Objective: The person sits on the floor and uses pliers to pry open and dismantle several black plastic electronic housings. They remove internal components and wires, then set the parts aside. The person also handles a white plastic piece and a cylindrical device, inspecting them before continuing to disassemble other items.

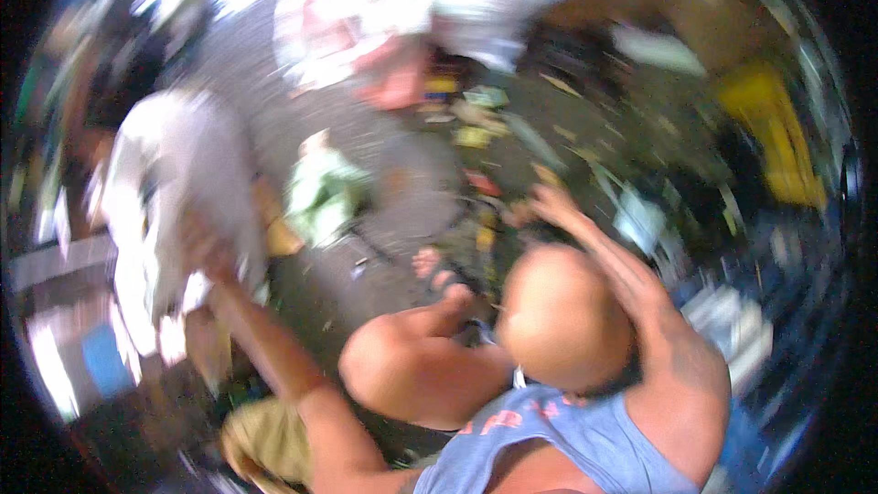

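My left hand [208, 247], smeared by motion, is against the lower part of a bulky white sack [187, 151] on the left. Its fingers do not show clearly enough to tell whether they grip the material. My right hand [553, 208] is just beyond my right knee, over the littered ground, with its fingers apart and nothing clear in them. A pale green crumpled piece of cloth or plastic [326, 192] lies on the ground between the hands. Small yellow scraps [473, 136] and a red scrap [483, 184] lie near my right hand.
My bent knees and a sandalled foot [444, 279] take up the near middle. A big white and red heap of sacks or sheeting [402, 9] is at the far side. A yellow container-like thing [773, 133] stands at the right. Blurred litter covers the dark ground [402, 151].
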The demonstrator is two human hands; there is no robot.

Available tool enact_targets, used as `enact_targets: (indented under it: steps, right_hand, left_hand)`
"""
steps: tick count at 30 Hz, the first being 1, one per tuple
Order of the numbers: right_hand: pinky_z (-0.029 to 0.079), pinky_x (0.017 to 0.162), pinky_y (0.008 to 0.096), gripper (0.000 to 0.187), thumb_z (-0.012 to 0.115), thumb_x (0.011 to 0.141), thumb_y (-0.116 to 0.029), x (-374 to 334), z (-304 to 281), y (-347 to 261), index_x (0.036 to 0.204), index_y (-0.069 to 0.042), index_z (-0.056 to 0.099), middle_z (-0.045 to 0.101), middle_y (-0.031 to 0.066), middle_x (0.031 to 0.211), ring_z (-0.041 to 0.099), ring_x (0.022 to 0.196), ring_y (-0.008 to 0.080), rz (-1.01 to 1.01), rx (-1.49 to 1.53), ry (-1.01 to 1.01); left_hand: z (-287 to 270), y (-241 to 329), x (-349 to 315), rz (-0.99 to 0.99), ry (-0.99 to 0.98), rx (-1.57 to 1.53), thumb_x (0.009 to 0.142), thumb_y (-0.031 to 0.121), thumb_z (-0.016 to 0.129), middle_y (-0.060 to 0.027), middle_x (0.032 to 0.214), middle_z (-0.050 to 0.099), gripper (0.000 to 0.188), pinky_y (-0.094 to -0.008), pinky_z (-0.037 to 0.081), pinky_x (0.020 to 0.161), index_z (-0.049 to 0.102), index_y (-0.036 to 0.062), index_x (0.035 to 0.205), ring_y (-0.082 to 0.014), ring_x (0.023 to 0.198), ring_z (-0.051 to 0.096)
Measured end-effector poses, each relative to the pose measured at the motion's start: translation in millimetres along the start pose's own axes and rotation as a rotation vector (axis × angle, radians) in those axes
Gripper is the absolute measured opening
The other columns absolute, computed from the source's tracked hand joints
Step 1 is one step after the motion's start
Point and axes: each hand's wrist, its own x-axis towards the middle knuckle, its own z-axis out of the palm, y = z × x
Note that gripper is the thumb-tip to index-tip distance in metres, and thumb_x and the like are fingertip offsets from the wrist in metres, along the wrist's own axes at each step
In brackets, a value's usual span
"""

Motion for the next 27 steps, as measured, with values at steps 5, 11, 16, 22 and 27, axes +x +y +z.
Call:
enact_targets:
  steps: [5, 11, 16, 22, 27]
  right_hand:
    - [0.045, 0.085, 0.0495, 0.03, 0.061, 0.076, -0.02, -32, 24, 22, 0.1, -0.001, 0.059, 0.054, 0.0212, 0.113, 0.052, 0.104, 0.0397, -0.026, -0.155, 0.459]
    - [0.038, 0.095, 0.049, 0.045, 0.067, 0.076, -0.021, -63, 5, 84, 0.116, -0.006, 0.054, 0.046, 0.0206, 0.122, 0.046, 0.113, 0.0396, 0.14, -0.139, 0.91]
    - [0.03, 0.099, 0.0546, 0.078, 0.077, 0.068, -0.037, -105, -91, 107, 0.131, -0.008, 0.043, 0.036, 0.0208, 0.136, 0.038, 0.12, 0.0429, 0.42, -0.273, 1.628]
    - [0.045, 0.089, 0.0489, 0.07, 0.071, 0.074, -0.051, -111, -155, 149, 0.114, 0.005, 0.058, 0.056, 0.0267, 0.121, 0.054, 0.111, 0.0428, 0.705, 0.564, 1.44]
    - [0.05, 0.079, 0.0467, 0.059, 0.071, 0.074, -0.048, -103, -171, 163, 0.1, 0.004, 0.063, 0.066, 0.0246, 0.097, 0.064, 0.089, 0.0404, 0.639, 0.394, 1.258]
  left_hand:
    - [41, 47, -86, -0.034, -0.061, -0.025, 0.09, 0.026, 0.057, -0.0188, 0.117, 0.054, 0.049, -0.0452, 0.05, 0.083, 0.039, 0.0034, 0.13, -0.0315, 0.1, 0.057]
    - [54, 71, -170, -0.015, -0.111, 0.175, 0.095, 0.023, 0.046, -0.0234, 0.126, 0.051, 0.051, -0.047, 0.05, 0.087, 0.032, 0.001, 0.138, -0.038, 0.106, 0.057]
    - [81, 81, -186, 0.032, -0.124, 0.213, 0.094, 0.022, 0.049, -0.0205, 0.124, 0.053, 0.05, -0.0423, 0.05, 0.084, 0.035, 0.0001, 0.137, -0.0329, 0.104, 0.058]
    - [90, 91, -204, 0.089, -0.111, 0.235, 0.091, 0.02, 0.053, -0.017, 0.122, 0.055, 0.05, -0.0367, 0.05, 0.081, 0.039, -0.0008, 0.134, -0.0268, 0.1, 0.058]
    - [83, 95, -219, 0.143, -0.103, 0.24, 0.09, 0.018, 0.056, -0.0141, 0.12, 0.057, 0.049, -0.032, 0.049, 0.078, 0.042, -0.0017, 0.133, -0.0217, 0.097, 0.059]
